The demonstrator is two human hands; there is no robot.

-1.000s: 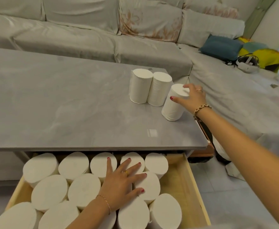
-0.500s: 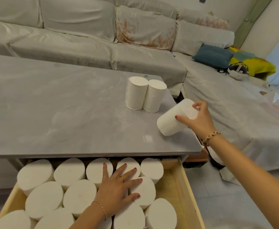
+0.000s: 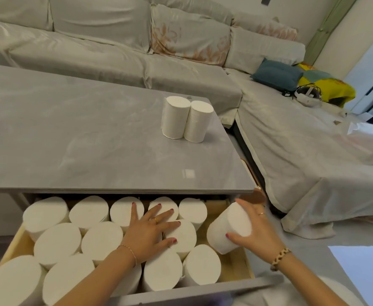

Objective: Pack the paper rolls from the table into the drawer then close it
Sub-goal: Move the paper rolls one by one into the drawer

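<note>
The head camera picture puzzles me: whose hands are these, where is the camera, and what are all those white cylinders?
There is no machine here. A person wears a wide-angle camera on the head, so you look forward and down at their own two bare hands.

The white cylinders are paper rolls. Two rolls stand upright, side by side and touching, on the grey table. Under the tabletop a wooden drawer is pulled open and nearly full of rolls standing on end.

The left hand lies flat with fingers spread on the packed rolls. The right hand grips one more roll, tilted, over the bare gap along the drawer's right side. That gap looks like the spot where it will probably go.

Behind is a covered sofa with cushions.
</note>
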